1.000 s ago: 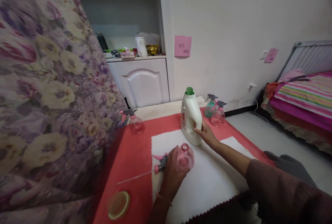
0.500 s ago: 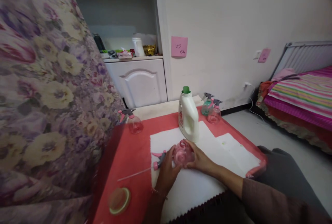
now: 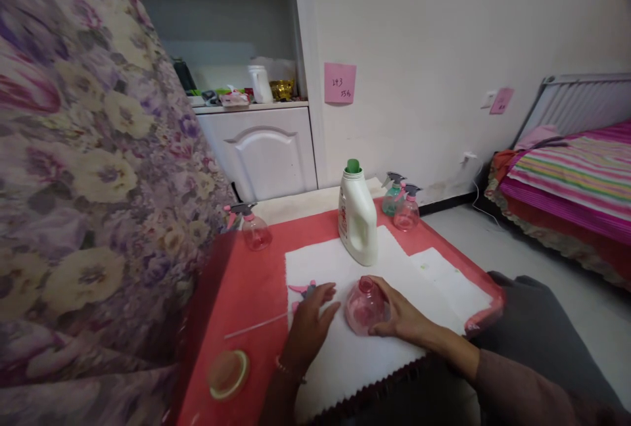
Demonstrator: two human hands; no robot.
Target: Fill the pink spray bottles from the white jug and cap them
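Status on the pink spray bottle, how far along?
Done: the sprayer head is off and lies on the white cloth. In hand: right hand grips the open pink bottle; left hand rests against the sprayer head. Left: bottle looks empty, head not refitted, white jug has its green cap on.

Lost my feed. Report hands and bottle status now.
Right hand gripping uncapped pink bottle. Left hand flat over spray head. White jug stands behind, apart.
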